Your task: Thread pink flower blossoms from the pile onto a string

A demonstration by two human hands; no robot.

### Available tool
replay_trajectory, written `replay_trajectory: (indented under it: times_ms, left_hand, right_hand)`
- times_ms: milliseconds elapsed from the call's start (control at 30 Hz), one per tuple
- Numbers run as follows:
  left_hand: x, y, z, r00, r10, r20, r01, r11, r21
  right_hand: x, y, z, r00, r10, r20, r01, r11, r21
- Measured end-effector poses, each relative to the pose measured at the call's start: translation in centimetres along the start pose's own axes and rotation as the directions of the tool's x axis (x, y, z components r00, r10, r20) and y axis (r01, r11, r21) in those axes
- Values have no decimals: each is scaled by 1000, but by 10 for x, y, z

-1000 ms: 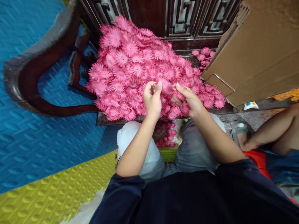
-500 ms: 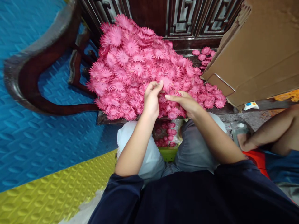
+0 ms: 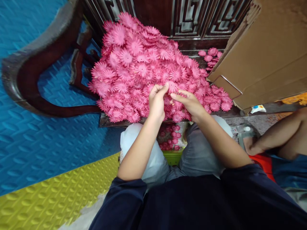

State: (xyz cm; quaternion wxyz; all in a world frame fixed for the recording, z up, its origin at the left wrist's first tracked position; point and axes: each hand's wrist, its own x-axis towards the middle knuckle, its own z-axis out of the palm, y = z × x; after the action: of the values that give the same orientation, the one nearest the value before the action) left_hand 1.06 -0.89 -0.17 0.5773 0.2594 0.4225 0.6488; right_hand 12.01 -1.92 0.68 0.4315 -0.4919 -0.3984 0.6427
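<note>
A big heap of pink fabric flowers (image 3: 141, 64) covers a dark wooden chair seat (image 3: 105, 120). My left hand (image 3: 157, 102) is raised at the heap's near edge, its thumb and forefinger pinched on a pink flower (image 3: 170, 86). My right hand (image 3: 189, 103) sits just to the right, fingers stretched toward the same flower and resting on the pile. Whether the right hand grips a flower is hidden by its fingers.
A cardboard box (image 3: 263, 54) leans at the right. More pink flowers lie in a green bin (image 3: 171, 156) between my knees. Another person's arm (image 3: 275, 137) rests at the right edge. Blue and yellow foam mats (image 3: 48, 153) cover the floor on the left.
My right hand slid left across the pile until its fingertips met the left hand. The left hand stayed in place, pinching the flower.
</note>
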Motion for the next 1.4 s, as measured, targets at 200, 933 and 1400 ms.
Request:
replay_trajectory:
  times_ms: [200,933,1400]
  left_hand:
    - [0,-6,1,1000,-15,-11,15,1000,6]
    - [0,-9,-2,958,273,88,-287,907,307]
    - [-1,-7,-3,961,275,35,-270,902,336]
  right_hand:
    - [2,2,-2,998,-54,43,52,998,36]
    - [4,1,-5,990,-139,-14,139,988,63]
    - [4,-1,-7,999,51,-17,-50,996,68]
